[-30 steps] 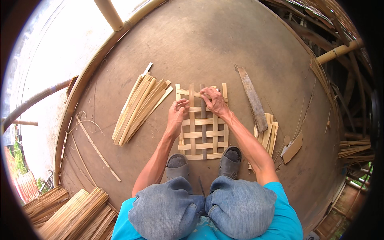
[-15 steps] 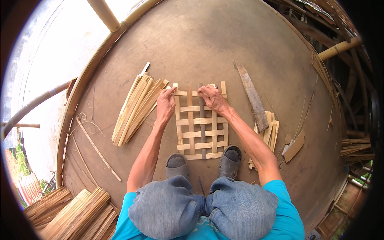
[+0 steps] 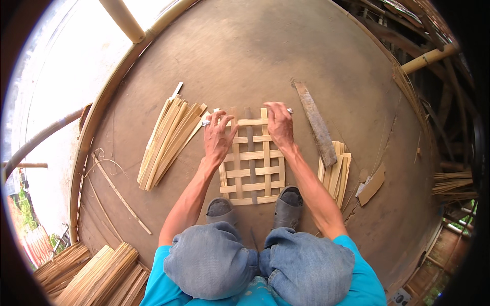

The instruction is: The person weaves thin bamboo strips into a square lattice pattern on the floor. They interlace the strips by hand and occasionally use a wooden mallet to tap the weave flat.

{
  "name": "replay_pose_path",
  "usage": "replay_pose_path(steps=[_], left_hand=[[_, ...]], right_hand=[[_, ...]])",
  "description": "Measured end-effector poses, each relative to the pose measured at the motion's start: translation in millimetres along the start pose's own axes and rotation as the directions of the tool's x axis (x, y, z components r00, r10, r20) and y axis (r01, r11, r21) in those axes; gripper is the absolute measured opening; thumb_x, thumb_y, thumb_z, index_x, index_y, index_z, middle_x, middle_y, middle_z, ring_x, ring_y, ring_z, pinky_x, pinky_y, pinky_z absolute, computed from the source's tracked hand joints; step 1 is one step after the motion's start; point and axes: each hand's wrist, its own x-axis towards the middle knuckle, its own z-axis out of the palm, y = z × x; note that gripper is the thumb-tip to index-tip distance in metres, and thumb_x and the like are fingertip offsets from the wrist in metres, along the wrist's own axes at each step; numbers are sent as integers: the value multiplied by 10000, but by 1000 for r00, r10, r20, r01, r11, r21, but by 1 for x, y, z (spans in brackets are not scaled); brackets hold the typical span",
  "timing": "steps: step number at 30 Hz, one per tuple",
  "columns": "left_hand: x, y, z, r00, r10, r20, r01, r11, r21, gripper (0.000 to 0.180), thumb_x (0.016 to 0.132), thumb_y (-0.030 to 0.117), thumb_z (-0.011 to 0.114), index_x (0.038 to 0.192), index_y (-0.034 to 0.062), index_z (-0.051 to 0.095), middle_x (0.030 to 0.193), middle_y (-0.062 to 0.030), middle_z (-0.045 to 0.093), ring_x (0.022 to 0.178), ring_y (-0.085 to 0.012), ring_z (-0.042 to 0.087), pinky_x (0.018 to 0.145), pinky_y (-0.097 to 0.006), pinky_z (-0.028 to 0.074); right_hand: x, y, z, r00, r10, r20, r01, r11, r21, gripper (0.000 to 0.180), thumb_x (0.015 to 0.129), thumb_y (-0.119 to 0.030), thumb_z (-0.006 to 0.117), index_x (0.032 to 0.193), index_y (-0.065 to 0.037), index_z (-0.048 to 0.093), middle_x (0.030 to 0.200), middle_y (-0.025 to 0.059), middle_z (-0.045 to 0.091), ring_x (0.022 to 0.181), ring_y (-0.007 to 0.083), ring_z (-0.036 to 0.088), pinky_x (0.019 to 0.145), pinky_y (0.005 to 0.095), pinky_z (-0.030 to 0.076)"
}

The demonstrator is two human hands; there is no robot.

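Note:
A partly woven mat of flat bamboo strips [image 3: 251,171] lies on the brown floor in front of my feet. My left hand [image 3: 218,136] rests with spread fingers on the mat's upper left corner. On the upper right corner sits my right hand [image 3: 279,125], its fingers pressing on the top cross strip. Both hands touch strips at the far edge; neither one lifts anything. My grey shoes [image 3: 287,204] stand on the mat's near edge.
A pile of loose bamboo strips [image 3: 168,140] lies left of the mat. A long flat blade [image 3: 316,127] and a short stack of strips [image 3: 337,173] lie to the right. More bamboo bundles [image 3: 97,275] sit at lower left. Thin slivers [image 3: 120,194] curl nearby.
My left hand moved up from the mat's left middle to its upper left corner. My right hand stayed at the top right edge.

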Motion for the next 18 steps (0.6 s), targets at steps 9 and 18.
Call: replay_pose_path(steps=[9,18], left_hand=[[60,31,44,864,342,370,-320,940,-120,372,853,289,830,1141,92,702,1194,-79,688,1239,-329,571,1054,-471,461],[57,27,63,947,274,166,-268,962,-59,323,930,214,744,1224,95,680,1163,-116,673,1158,-337,610,950,-453,519]], right_hand=[[-77,5,-15,970,207,128,-185,968,-167,280,948,-170,733,1171,-8,678,1051,155,635,1011,342,659,871,472,534],[-59,-4,4,967,196,166,-132,933,-334,445,933,-263,792,1262,4,655,1077,142,630,1053,336,647,945,467,505]])
